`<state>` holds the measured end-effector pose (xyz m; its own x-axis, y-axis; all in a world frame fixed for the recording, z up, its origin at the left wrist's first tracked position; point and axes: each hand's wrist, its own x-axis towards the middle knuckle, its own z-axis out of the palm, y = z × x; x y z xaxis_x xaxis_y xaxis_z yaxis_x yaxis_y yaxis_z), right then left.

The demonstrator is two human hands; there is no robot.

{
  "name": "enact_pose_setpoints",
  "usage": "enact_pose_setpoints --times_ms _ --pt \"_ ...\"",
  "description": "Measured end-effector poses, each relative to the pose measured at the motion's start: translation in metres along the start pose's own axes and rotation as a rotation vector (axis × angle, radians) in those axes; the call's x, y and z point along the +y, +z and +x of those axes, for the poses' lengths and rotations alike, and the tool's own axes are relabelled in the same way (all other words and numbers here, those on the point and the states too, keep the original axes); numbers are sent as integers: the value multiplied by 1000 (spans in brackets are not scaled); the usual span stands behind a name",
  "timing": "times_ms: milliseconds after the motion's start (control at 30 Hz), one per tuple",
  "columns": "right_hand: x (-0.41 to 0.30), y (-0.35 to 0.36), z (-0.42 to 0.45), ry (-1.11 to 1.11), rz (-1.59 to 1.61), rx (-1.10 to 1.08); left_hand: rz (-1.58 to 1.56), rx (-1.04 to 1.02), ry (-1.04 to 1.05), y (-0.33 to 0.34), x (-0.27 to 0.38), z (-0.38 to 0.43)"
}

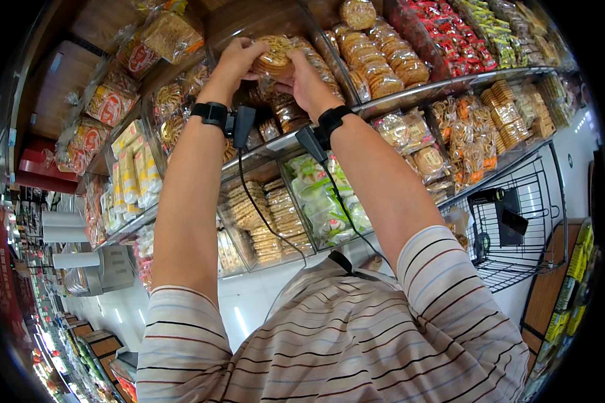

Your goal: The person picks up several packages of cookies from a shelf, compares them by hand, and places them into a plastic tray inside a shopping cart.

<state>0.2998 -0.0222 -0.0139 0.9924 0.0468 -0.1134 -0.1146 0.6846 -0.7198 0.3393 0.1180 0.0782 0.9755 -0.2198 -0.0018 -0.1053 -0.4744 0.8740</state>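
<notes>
Between both hands is a stack of round wrapped cookies (272, 54), held over a clear-walled bin. My left hand (239, 59) grips it from the left, thumb on top and fingers partly hidden underneath. My right hand (302, 75) holds its right side, the thumb along the edge. Rows of similar wrapped round cookies (315, 63) lie just right of the stack, partly behind my right hand. Below the hands, darker packaged pastries (287, 111) sit in the bin. Each wrist wears a black strap with a cabled device.
Bins of stacked biscuits (378, 60), red-wrapped sweets (456, 45) and green-wrapped packs (325, 196) surround the hands. Metal-edged shelf rims (408, 95) cross below the forearms. Bagged bread (112, 103) stands at upper left. A wire shopping cart (519, 221) stands at the right, holding a phone and other items.
</notes>
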Motion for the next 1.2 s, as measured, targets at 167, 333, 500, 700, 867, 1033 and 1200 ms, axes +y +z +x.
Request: enact_pose_setpoints --times_ms 167,333,500,700,867,1033,1200 --pt "4 6 -8 -2 -48 60 624 131 79 -37 15 -9" --pt "4 0 0 -1 -68 84 1148 138 43 -13 7 -17" --pt "5 1 2 -4 -70 79 1339 66 -3 16 1 -20" --pt "4 4 -1 -13 -63 123 1465 -90 108 20 -28 -12" --pt "4 3 -6 -52 -42 124 1445 -177 169 16 -12 -25" --pt "0 7 -12 -63 -68 121 1641 -442 164 22 4 -52" --pt "1 5 -9 -54 -63 100 1635 -505 223 18 -33 -39"
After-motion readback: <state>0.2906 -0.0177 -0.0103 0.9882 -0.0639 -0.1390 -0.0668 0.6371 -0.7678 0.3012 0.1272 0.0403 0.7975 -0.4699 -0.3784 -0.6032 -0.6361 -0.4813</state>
